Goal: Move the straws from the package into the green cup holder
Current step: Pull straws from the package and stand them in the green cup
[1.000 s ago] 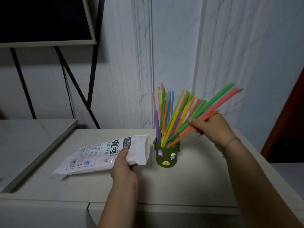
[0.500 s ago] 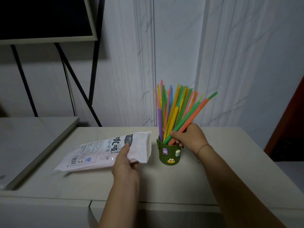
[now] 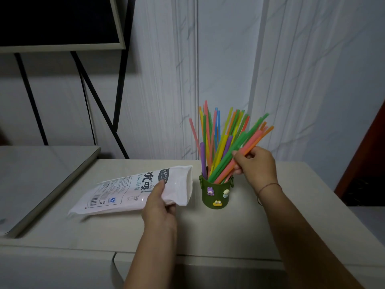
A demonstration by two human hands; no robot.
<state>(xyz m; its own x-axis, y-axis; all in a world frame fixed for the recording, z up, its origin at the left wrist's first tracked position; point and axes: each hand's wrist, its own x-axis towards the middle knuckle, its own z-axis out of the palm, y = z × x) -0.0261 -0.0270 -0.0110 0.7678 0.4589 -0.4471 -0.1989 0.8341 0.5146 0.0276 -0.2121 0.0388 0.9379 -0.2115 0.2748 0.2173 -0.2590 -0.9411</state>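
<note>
At the right of the beige counter [image 3: 208,230], my right hand [image 3: 256,165] was pinching a few leaning straws, its fingers [image 3: 239,155] closed around a green, a pink and an orange one partway up their length, with a thin cord bracelet [image 3: 268,187] showing on the wrist behind it. Those gripped straws slanted up and to the right, their lower ends already inside the green cup holder [image 3: 216,195], which stood upright on the counter just left of that hand. The rest of the straws [image 3: 216,140] stood in the same holder as a loose, fanned bundle of pink, yellow, green, blue, orange and purple, most of them nearly upright and rising well above its rim. Three small figures were stuck on the holder's near side: a purple one, a pale one and a yellow one with eyes. To the left, my left hand [image 3: 159,211] gripped the package [image 3: 129,190] near its open end, thumb on top and fingers curled under it; the mouth of the bag pointed right and lay just beside the holder, and I could not tell whether the two touched. The package was white with printed text and a barcode, lying flat, its far end reaching left. I could not tell whether any straws were inside it. Farther left sat a lower grey surface [image 3: 37,174], and behind it a black metal frame [image 3: 98,105] stood against the pale marbled wall [image 3: 291,69], carrying a dark panel [image 3: 58,19] at the upper left.
</note>
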